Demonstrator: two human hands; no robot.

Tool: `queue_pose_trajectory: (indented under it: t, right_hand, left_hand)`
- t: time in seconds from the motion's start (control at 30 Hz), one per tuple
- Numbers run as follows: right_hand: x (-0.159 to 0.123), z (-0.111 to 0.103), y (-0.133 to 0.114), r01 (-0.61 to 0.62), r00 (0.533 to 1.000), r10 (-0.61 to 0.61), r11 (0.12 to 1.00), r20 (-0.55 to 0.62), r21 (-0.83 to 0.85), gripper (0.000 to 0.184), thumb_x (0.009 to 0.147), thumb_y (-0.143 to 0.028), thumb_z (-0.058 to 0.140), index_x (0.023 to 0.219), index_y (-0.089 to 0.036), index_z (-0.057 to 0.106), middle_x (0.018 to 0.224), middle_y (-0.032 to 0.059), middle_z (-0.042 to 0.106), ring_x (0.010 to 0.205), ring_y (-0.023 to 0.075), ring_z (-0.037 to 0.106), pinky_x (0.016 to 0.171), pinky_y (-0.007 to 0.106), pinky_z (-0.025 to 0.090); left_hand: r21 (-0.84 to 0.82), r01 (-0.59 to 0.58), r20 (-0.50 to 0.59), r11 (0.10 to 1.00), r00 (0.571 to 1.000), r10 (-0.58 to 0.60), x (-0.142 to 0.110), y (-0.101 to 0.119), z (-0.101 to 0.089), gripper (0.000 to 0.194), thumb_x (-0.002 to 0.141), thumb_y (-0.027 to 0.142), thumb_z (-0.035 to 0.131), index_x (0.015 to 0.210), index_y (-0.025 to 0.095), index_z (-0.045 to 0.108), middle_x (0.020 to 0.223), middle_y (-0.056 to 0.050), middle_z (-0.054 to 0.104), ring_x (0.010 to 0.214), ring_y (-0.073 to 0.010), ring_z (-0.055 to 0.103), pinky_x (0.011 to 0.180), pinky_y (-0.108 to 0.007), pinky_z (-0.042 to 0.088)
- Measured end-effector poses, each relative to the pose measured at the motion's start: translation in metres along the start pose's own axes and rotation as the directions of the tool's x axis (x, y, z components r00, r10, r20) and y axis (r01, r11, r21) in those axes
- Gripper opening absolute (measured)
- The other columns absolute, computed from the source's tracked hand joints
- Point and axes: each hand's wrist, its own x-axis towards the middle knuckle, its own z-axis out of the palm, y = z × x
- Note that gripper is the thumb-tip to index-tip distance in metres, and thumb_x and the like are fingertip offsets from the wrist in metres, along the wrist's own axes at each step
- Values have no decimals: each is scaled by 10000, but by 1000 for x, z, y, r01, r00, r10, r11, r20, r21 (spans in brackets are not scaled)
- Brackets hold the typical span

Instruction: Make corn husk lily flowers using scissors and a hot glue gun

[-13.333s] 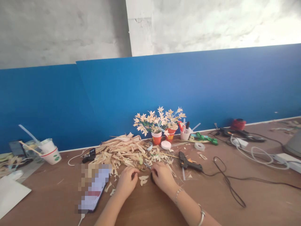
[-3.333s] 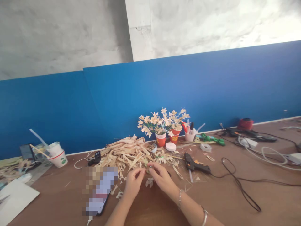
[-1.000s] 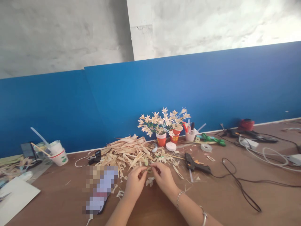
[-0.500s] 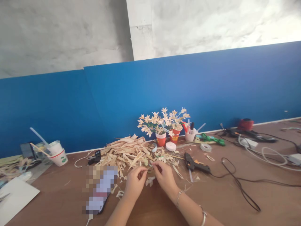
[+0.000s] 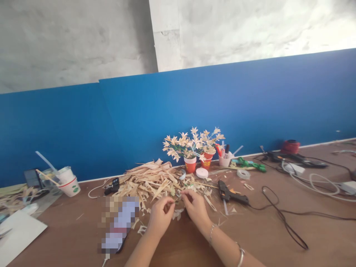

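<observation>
My left hand (image 5: 161,214) is closed in a pinch, thumb against the fingertips. Opposite it, my right hand (image 5: 195,208) also pinches, with a small gap between the two. Whatever thin piece they hold is too small to make out. Just below and between my fingertips lie several pale petal-like pieces (image 5: 177,214) on the table. Right behind the hands spreads a heap of dry, straw-coloured husk strips (image 5: 151,180). Pale star-shaped flowers on green stems (image 5: 185,142) stand in a red paper cup (image 5: 190,165), with a second red cup (image 5: 206,161) beside it.
A black glue gun (image 5: 230,194) lies right of my hands, its cable trailing rightward. Behind it are a white tape roll (image 5: 202,172) and a clear tape roll (image 5: 243,174). A blurred phone (image 5: 121,224) lies at left; farther left stands a white cup (image 5: 69,185).
The fingertips of my two hands have drawn slightly apart, my right hand shifting a little to the right. Things on the table have stayed in place.
</observation>
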Motion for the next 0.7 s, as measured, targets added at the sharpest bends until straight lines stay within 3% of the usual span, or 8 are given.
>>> queue_pose_trajectory:
  t: [0.2,0.7]
  right_hand:
    - [1,-1,1,16,1000,-16,1000,15,4,202,788,-278,485,813,-162,649,774,70,688,715,196,622,654,280,484]
    - [0,1,-3,-30,998,32,998,-46,60,172,759,-274,519,775,-165,650,747,60,690,689,192,621,659,285,492]
  left_hand:
    - [-15,-5,14,1000,1000,5,0,-2,-1,123,761,193,522,766,186,645,648,-28,622,531,-145,527,531,-231,396]
    - [-49,80,39,996,996,-78,1,0,-1,111,765,240,501,693,192,569,536,17,518,487,-131,479,499,-218,347]
